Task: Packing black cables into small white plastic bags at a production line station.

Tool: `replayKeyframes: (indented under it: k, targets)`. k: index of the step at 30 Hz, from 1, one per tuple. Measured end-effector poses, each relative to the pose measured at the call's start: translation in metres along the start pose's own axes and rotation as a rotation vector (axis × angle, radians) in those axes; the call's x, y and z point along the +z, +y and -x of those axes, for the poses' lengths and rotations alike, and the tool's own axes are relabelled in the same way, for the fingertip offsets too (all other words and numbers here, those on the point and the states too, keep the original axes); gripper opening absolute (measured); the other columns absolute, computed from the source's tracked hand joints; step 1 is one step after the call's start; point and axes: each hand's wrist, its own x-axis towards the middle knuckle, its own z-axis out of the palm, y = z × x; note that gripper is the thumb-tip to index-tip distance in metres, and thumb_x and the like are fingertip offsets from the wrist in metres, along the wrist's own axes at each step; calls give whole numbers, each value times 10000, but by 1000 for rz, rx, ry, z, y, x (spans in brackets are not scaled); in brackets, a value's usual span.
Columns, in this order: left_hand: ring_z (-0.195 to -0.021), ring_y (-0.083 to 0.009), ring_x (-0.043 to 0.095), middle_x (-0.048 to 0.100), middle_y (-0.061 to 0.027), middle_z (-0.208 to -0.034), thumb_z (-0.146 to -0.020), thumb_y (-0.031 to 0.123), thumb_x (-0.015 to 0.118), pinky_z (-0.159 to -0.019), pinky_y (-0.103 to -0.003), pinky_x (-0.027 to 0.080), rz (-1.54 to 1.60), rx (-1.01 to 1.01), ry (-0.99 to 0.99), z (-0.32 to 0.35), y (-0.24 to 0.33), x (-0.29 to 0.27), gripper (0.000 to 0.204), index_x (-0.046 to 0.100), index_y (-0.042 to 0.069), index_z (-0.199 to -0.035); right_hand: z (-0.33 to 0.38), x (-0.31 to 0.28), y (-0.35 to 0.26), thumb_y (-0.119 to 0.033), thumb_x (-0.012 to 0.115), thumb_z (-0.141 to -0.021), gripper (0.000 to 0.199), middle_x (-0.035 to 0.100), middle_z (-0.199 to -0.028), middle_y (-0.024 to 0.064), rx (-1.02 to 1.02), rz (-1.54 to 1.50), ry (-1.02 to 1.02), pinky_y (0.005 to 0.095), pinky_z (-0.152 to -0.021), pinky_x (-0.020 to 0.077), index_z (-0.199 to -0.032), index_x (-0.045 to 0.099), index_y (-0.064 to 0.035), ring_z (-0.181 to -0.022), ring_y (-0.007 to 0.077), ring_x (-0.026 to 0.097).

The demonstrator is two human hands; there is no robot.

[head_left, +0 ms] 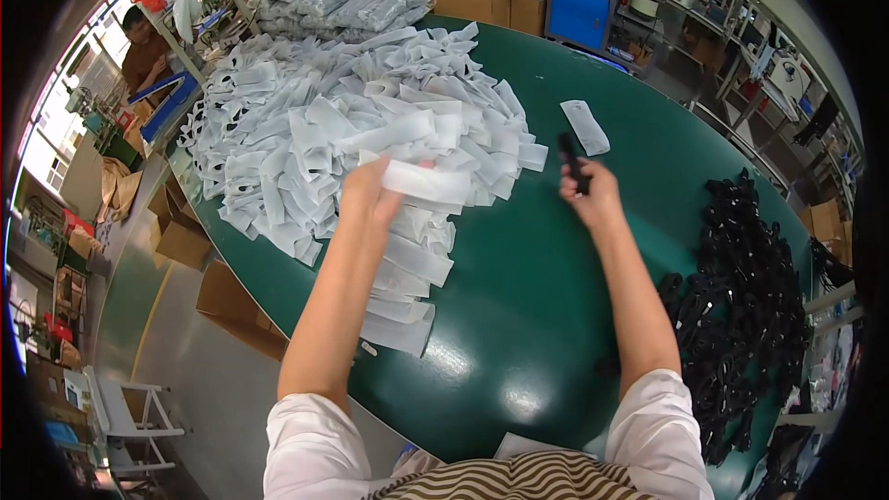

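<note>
My left hand is closed on a white, translucent plastic pouch, held over the near side of a large heap of similar pouches. Between the fingers of my right hand is a black bundled cable, slightly blurred and apart from the pouch. Just beyond that hand, a single white pouch lies flat on the green table. More black bundled cables are piled along the right side of the table.
Filled clear bags are stacked behind the pouch heap. Cardboard boxes and a blue cabinet stand beyond the far edge. An open carton sits below the left edge. Another person is at the far left.
</note>
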Motion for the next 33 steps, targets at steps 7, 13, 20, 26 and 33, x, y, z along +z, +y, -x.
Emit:
replayKeyframes:
  k: [7, 13, 20, 26, 33]
  targets:
    - [-1214, -452, 538, 482, -295, -1329, -1034, 107, 397, -1009, -569, 493, -75, -107, -152, 77, 9, -25, 461, 233, -98, -1412, -73, -25, -53, -377, 507, -950, 414, 580, -777, 128, -603, 1028, 440, 381, -634, 483, -1058, 573, 17, -770, 257, 615]
    - [-1221, -399, 552, 588, -212, -1260, -1005, 122, 467, -1007, -488, 453, -1025, 518, -97, 144, -10, -76, 379, 463, -15, -1358, -78, -16, -34, -445, 646, -879, 489, 635, -787, 174, -845, 1804, 492, 453, -785, 515, -1066, 615, 5, -905, 329, 665]
    - [-1461, -441, 218, 342, -227, -1531, -906, 98, 564, -1140, -599, 171, -1936, 826, -186, 174, -50, -134, 483, 541, 103, -1388, -106, -41, -31, -387, 722, -783, 504, 687, -1007, 197, -523, 1575, 550, 425, -812, 529, -1099, 633, -5, -946, 360, 670]
    - [-1492, -434, 121, 175, -227, -1602, -867, 78, 600, -1143, -628, 42, -2009, 692, -263, 144, -47, -147, 583, 503, 157, -1436, -65, 98, -28, -320, 705, -836, 390, 703, -951, 178, -954, 1367, 171, 361, -751, 527, -1084, 643, -26, -843, 293, 688]
    - [-1496, -406, 132, 154, -231, -1602, -886, 88, 604, -1135, -640, 33, -1979, 748, -352, 111, -41, -153, 579, 487, 175, -1446, -40, 204, 40, -258, 723, -837, 377, 680, -1001, 182, -1062, 1487, -333, 407, -791, 525, -1136, 643, -42, -878, 354, 663]
